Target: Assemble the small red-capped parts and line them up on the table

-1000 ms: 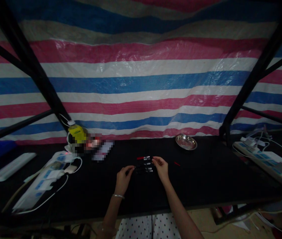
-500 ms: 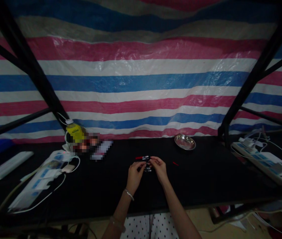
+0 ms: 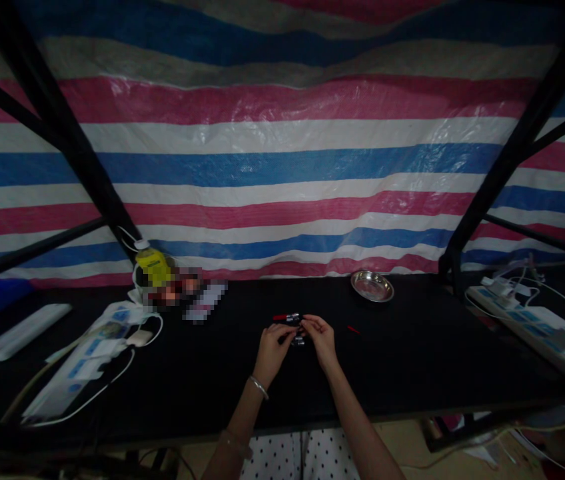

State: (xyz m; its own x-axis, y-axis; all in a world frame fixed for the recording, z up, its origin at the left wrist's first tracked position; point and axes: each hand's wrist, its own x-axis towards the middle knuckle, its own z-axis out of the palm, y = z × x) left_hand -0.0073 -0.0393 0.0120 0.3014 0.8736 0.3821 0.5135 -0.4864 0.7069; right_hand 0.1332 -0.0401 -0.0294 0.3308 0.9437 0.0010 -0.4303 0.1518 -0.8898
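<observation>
Hiding dim tubes: left hand, right hand.

Two hands — one dish

Dim light. Long black table; red, white and blue striped plastic sheet behind; slanted black metal poles beside.

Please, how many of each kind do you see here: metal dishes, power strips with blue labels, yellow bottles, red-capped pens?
metal dish: 1
power strips with blue labels: 2
yellow bottle: 1
red-capped pen: 1
Total: 5
</observation>
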